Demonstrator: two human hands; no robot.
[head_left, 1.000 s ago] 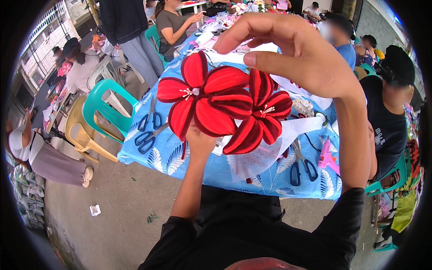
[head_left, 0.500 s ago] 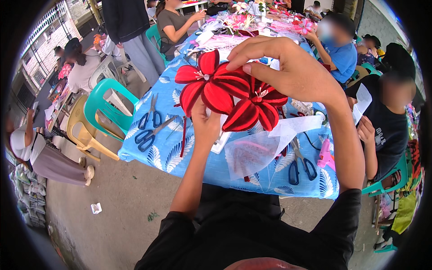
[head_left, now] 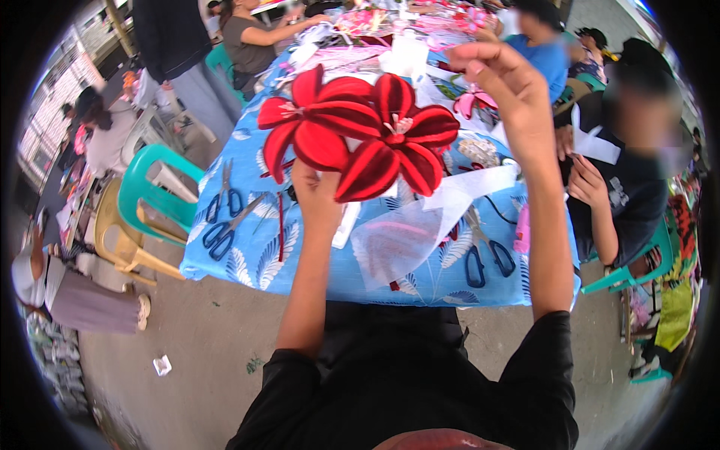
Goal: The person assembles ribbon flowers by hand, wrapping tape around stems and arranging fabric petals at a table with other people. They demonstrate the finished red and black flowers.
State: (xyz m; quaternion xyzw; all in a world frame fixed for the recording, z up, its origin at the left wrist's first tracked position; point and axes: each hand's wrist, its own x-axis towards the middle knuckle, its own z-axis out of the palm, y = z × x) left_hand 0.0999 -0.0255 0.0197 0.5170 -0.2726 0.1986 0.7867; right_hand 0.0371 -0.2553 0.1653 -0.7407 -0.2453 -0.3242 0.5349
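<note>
Two red fabric flowers [head_left: 396, 139] with dark-striped petals and pale stamens are held up above the table. My left hand [head_left: 315, 180] is closed beneath them, partly covered by the petals; the stems inside its grip are hidden. To the right of the blooms, my right hand [head_left: 514, 90] is raised with its fingers bent and apart, touching neither flower. Below lies a sheet of thin white translucent fabric [head_left: 405, 241]. Scissors [head_left: 480, 255] with dark handles rest beside that sheet, and a pink glue gun [head_left: 522, 229] is close to my right forearm.
Two more scissors [head_left: 223, 232] lie at the left of the blue patterned tablecloth [head_left: 300, 281]. A green chair [head_left: 154, 191] stands left of the table. At the right sits a person [head_left: 637, 172] holding a white strip [head_left: 596, 146]. Craft materials cover the far end.
My right hand has moved up and away from the flowers to the right. The flowers have turned slightly, so the right bloom now faces me more fully.
</note>
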